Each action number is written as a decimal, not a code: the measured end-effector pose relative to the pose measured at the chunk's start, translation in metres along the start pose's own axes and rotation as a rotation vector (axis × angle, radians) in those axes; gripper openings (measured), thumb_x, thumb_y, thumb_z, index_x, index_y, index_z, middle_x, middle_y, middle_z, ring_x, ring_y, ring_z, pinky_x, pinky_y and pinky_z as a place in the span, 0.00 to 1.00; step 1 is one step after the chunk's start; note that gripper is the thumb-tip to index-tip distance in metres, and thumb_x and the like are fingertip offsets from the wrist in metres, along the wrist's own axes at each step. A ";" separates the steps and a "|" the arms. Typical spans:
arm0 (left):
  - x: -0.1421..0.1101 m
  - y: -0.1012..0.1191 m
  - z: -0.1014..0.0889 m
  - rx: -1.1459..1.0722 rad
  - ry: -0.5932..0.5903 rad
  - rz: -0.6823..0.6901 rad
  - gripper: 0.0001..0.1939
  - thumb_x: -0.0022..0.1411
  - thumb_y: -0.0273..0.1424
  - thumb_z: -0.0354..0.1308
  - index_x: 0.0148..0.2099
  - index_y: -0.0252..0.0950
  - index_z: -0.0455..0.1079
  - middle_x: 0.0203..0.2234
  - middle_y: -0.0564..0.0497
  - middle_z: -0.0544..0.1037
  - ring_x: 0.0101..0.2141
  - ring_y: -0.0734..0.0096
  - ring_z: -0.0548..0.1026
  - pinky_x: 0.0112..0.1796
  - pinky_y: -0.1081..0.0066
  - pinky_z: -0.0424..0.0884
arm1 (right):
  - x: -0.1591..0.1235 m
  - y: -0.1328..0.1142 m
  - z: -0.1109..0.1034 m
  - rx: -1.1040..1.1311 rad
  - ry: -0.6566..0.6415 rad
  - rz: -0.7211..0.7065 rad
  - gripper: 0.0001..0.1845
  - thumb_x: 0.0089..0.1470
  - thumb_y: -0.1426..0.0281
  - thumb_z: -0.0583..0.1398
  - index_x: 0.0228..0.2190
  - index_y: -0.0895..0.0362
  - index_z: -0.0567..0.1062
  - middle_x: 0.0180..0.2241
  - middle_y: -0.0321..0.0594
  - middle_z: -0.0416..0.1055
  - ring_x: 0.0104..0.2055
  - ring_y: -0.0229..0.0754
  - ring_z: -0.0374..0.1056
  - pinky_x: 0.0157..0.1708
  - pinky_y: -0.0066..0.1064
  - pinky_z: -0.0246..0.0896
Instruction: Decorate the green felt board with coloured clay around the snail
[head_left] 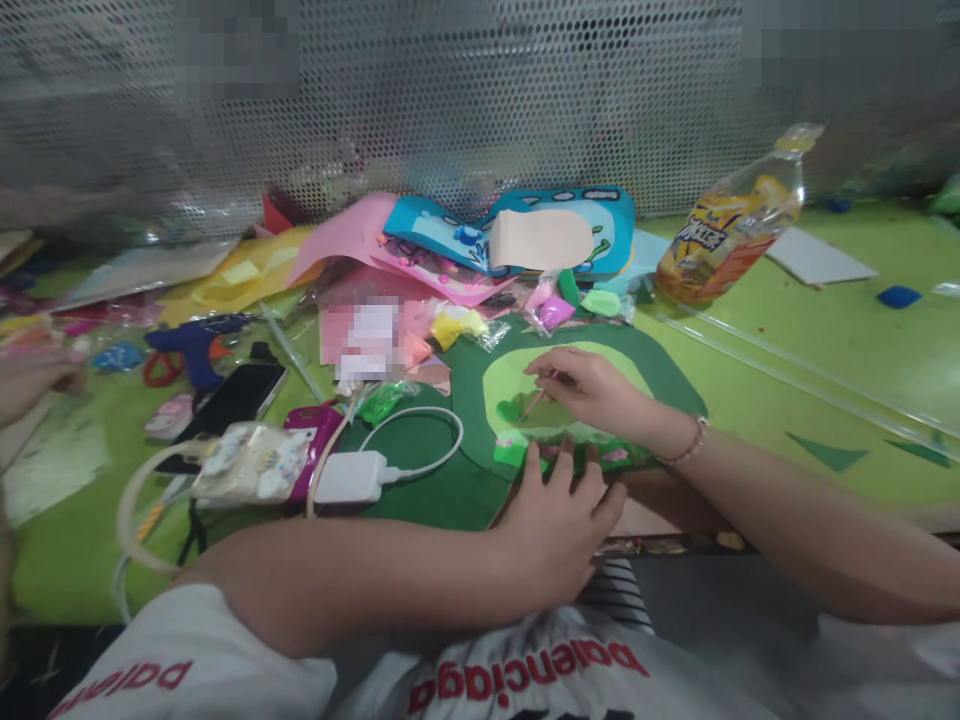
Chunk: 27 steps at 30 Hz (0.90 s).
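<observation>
A dark green sheet with a lighter green panel set in its middle lies in front of me. My right hand pinches a thin pinkish stick, its tip close to a green clay patch on the panel. Fingers spread, my left hand rests on the sheet's near edge. Along the lower part of the panel runs a bright green strip with small pink bits. Part of that strip is hidden behind my left fingers.
Clay packets and decorated blue sheets lie beyond. A tilted drink bottle is at right. To the left are a blue glue gun, a phone, a white charger and cable. Another person's hand is at far left.
</observation>
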<state>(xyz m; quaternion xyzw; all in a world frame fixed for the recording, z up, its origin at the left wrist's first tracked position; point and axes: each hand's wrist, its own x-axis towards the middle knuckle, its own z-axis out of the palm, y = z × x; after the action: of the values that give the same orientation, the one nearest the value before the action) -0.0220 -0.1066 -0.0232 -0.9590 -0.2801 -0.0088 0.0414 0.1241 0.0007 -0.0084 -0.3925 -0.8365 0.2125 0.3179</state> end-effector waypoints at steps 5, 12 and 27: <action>0.000 0.000 0.001 -0.009 -0.003 -0.001 0.37 0.57 0.46 0.54 0.63 0.34 0.51 0.60 0.34 0.56 0.57 0.35 0.54 0.51 0.39 0.51 | 0.000 -0.002 -0.001 -0.027 -0.009 0.009 0.09 0.55 0.75 0.54 0.37 0.56 0.72 0.34 0.41 0.73 0.30 0.38 0.70 0.27 0.28 0.64; 0.001 0.000 0.000 -0.006 -0.005 0.002 0.36 0.57 0.45 0.53 0.63 0.34 0.51 0.60 0.34 0.56 0.57 0.34 0.55 0.51 0.39 0.52 | 0.000 -0.003 -0.003 0.090 0.052 0.052 0.06 0.56 0.74 0.55 0.35 0.57 0.71 0.31 0.38 0.71 0.25 0.35 0.69 0.25 0.27 0.64; 0.000 0.000 0.001 0.011 -0.018 0.003 0.36 0.58 0.46 0.52 0.64 0.34 0.50 0.60 0.34 0.56 0.58 0.35 0.54 0.51 0.38 0.51 | 0.001 0.003 -0.001 -0.008 0.031 0.069 0.06 0.55 0.75 0.55 0.34 0.56 0.72 0.29 0.38 0.71 0.27 0.38 0.69 0.28 0.30 0.63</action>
<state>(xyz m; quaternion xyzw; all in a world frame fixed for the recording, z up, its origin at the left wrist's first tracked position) -0.0216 -0.1063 -0.0243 -0.9592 -0.2791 0.0016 0.0443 0.1261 0.0033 -0.0090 -0.4257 -0.8182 0.2142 0.3216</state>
